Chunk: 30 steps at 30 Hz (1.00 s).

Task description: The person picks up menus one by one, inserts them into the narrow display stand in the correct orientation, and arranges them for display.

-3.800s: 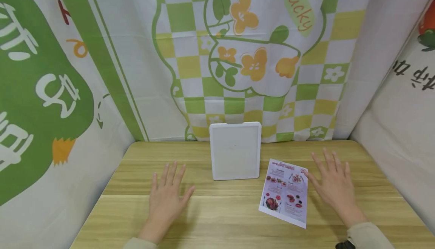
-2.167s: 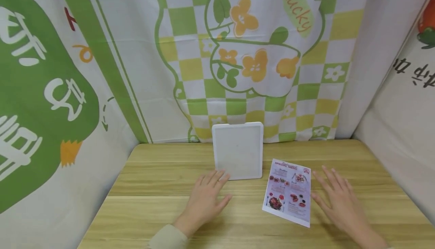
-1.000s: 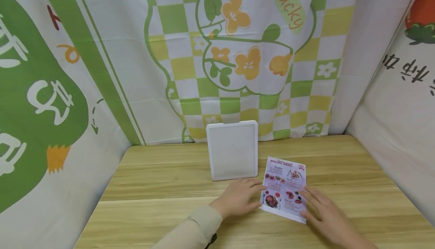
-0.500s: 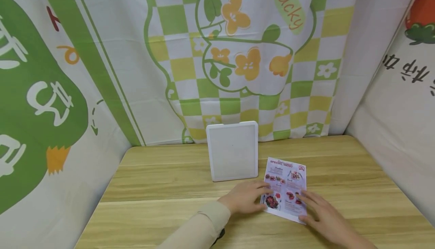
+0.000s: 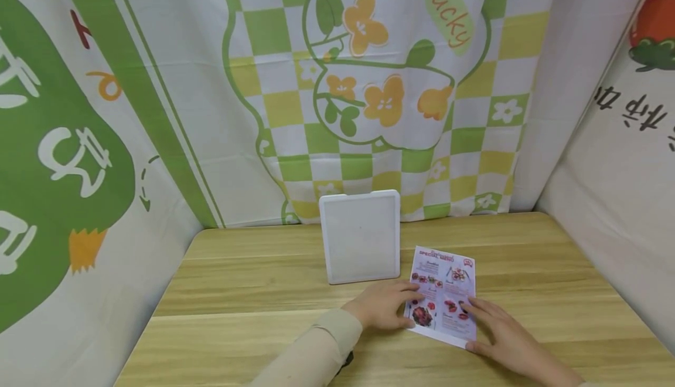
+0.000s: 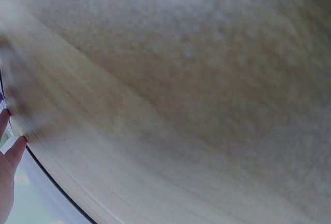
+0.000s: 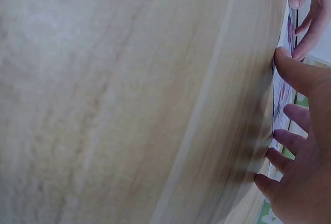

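Note:
A printed menu sheet [image 5: 440, 275] headed "SPECIAL MENU" lies flat on the wooden table, tilted slightly. My left hand [image 5: 382, 305] is at its left edge, fingertips over the sheet and thumb at the lower left corner. On the opposite side my right hand [image 5: 501, 334] touches the right edge, its thumb by the lower right corner. In the right wrist view, the right hand [image 7: 305, 141] has its fingers spread along the sheet [image 7: 282, 87], which shows as a thin strip. The left wrist view catches only part of the left hand [image 6: 8, 172] at its edge.
A white rectangular frame or stand [image 5: 361, 237] stands upright behind the left hand, close to the menu's upper left. The wooden table [image 5: 237, 293] ends at a checkered curtain [image 5: 385, 170] behind. Printed cloth walls [image 5: 617, 199] flank both sides.
Both hands have moved from either side of the table to the menu's edges, the left one sweeping rightward past the white frame. Over the last half second they shift only slightly; the menu stays flat.

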Motion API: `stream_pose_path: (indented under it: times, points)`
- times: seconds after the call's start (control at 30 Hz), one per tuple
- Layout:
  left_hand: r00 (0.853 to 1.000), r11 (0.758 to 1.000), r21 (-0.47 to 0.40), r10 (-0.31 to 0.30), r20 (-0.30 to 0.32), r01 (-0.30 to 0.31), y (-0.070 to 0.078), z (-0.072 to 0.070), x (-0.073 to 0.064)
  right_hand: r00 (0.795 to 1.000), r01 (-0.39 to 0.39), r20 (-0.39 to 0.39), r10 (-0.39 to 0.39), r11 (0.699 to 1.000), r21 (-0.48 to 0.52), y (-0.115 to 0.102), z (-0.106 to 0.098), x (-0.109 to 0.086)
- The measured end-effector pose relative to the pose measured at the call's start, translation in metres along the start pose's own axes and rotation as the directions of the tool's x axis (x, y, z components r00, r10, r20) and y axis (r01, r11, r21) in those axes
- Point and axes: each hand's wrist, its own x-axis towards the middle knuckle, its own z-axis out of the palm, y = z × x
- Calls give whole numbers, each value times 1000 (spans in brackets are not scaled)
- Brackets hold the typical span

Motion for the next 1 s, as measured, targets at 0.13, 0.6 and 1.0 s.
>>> stream_pose_path:
  times: [0.13, 0.6, 1.0]
  points:
    - [1000, 1000, 6, -3, -4, 3, 1, 0, 1, 1000, -8, -1, 8, 1000, -14, -2, -1, 2]
    - [1000, 1000, 7, -4, -29, 4, 2, 6, 3, 984, -172, -45, 174, 984, 45, -7, -2, 10]
    - [999, 999, -27, -39, -28, 38, 5, 3, 0, 955, -276, -33, 295, 925, 263, -13, -4, 18]
